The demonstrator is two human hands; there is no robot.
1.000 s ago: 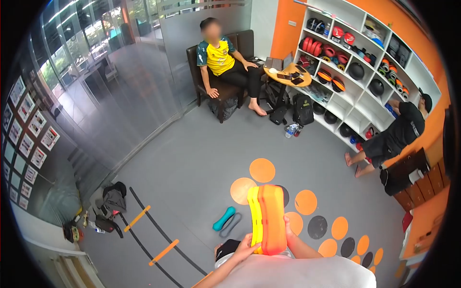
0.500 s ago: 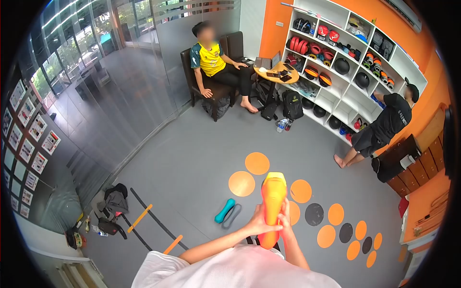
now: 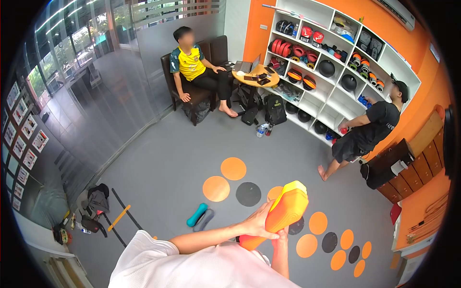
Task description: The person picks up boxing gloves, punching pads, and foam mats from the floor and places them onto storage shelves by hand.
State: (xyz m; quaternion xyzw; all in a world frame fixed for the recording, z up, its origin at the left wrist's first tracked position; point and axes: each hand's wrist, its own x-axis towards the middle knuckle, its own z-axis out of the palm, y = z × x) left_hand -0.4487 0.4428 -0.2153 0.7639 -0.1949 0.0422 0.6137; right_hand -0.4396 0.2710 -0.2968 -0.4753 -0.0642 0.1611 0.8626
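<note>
An orange dumbbell [image 3: 288, 207] with a faceted, yellow-lit end is held in front of my chest, tilted so its upper end leans right. My left hand [image 3: 260, 222] wraps around it from the left side. Lower down, my right hand [image 3: 280, 236] grips it from below and the right, its fingers partly hidden. The dumbbell's lower end lies close to my white shirt [image 3: 192, 266]. On the floor to the left, a teal dumbbell [image 3: 197, 215] lies beside a grey dumbbell [image 3: 204, 220].
Orange and black floor dots [image 3: 248, 194] run across the grey floor. One person [image 3: 193, 65] sits beside a small round table [image 3: 259, 80]. Another person [image 3: 379, 120] stands at white shelves [image 3: 331, 89] of sports gear. Bags [image 3: 96, 201] and a floor ladder [image 3: 119, 218] lie left.
The dumbbell has tipped from nearly upright to leaning right, both hands still around it. My view has turned right. The person at the shelves now reaches toward a lower shelf.
</note>
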